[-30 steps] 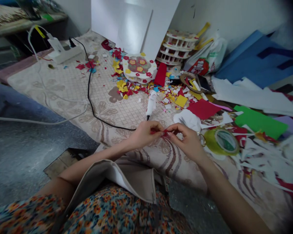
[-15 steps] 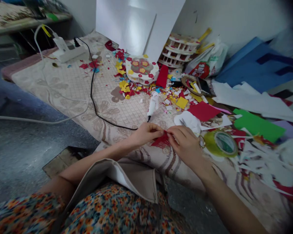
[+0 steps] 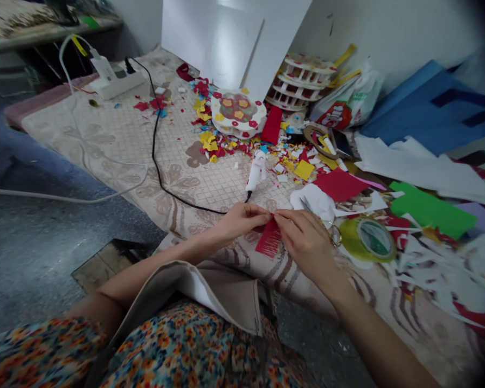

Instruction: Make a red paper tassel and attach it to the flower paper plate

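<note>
Between my two hands hangs a fringed piece of red paper (image 3: 270, 241), its cut strips pointing down toward the table's front edge. My left hand (image 3: 246, 220) pinches its top edge between thumb and fingers. Close beside it, my right hand (image 3: 305, 234) is closed on the same top edge, fingertips almost touching those of the left. Just beyond my hands lies a white glue gun (image 3: 255, 171) with a black cord. A white glove-like bundle (image 3: 313, 200) rests by my right hand, and some scissor-like metal on it is too small to make out.
Behind the glue gun stands a white round tier (image 3: 238, 116) with red and yellow flowers, amid paper scraps. Yellow tape (image 3: 367, 238), a green sheet (image 3: 430, 210) and a red sheet (image 3: 339, 185) lie to the right. A power strip (image 3: 119, 85) sits at the far left.
The fringed red paper now hangs lower and more of its strips show. Both hands keep their hold at nearly the same place. The whole view has shifted slightly.
</note>
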